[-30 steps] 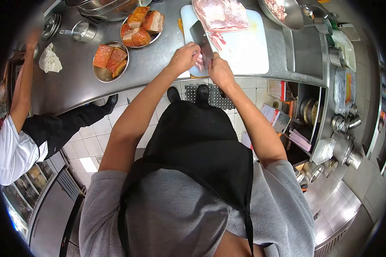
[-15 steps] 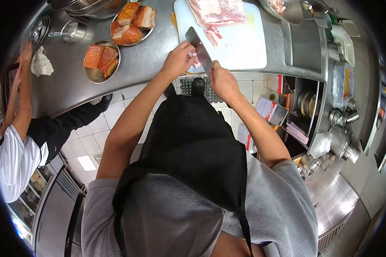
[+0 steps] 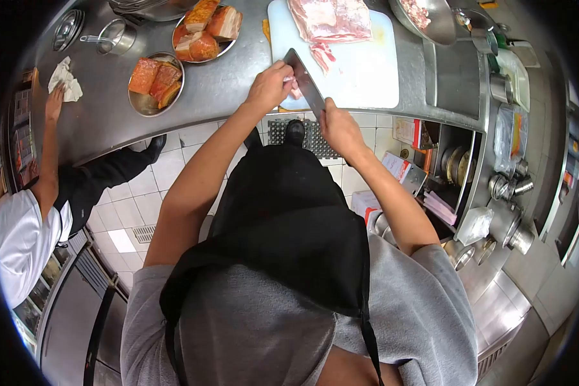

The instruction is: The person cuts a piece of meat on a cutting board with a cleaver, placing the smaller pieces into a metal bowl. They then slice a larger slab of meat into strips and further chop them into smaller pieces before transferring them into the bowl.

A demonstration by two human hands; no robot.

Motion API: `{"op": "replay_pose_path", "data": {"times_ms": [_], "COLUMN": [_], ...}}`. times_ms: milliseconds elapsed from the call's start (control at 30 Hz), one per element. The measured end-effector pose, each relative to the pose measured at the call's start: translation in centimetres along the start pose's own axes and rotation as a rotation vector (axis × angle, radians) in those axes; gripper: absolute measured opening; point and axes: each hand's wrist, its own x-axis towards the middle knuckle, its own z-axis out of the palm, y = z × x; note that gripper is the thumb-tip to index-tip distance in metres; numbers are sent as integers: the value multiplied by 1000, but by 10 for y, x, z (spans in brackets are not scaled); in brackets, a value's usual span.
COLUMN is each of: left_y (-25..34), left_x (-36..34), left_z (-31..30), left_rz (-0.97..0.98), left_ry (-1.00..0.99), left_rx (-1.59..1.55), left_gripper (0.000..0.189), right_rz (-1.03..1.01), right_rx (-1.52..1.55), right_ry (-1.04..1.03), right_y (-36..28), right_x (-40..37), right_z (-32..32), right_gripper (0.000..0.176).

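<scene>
My right hand (image 3: 343,130) is wrapped round the handle of a cleaver (image 3: 307,82), its broad blade standing over the near left edge of a white cutting board (image 3: 370,80). Left of the blade, the curled fingers of my left hand (image 3: 267,87) grip a small piece of raw pork (image 3: 294,90), partly hidden by them. Beyond the blade lie a few raw pork strips (image 3: 323,56). A large slab of raw pork (image 3: 331,20) rests on the far part of the board.
To the left are a bowl of browned pork blocks (image 3: 155,82), a second plate of them (image 3: 206,32) and a small saucepan (image 3: 117,37). A co-worker's hand (image 3: 54,96) touches a white cloth (image 3: 66,78). At right stands a metal bowl of minced meat (image 3: 431,22).
The co-worker's hand has come down onto the white cloth, and their other hand no longer shows. My hands and the cleaver have shifted only slightly.
</scene>
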Motion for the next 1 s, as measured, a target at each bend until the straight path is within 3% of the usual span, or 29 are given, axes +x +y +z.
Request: {"op": "replay_pose_path", "data": {"times_ms": [167,267,367,500,633,867,1000], "left_y": [-13,-14,-5,-10,-3,17,17], "left_x": [9,9,3,-4,-22,-36,-36], "left_z": [-9,-13,-5,6,9,19,20], "left_rz": [27,37,-51,-49,-155,-248,-310], "left_ry": [-11,-22,33,148,71,420,363], "left_rx": [-56,-57,-36,6,-117,-223,-112], "left_gripper": [11,12,12,14,14,16,17], "right_rz": [13,-46,1,14,133,-74,-141], "right_rx": [85,169,337,179,387,332,390], "right_ry": [79,150,53,36,49,454,696], "right_y": [-20,0,23,43,41,-23,-51], "right_x": [84,83,39,-34,-47,-26,-16], "right_z": [22,28,18,1,5,-30,-34], "right_gripper": [25,27,28,27,26,20,17]}}
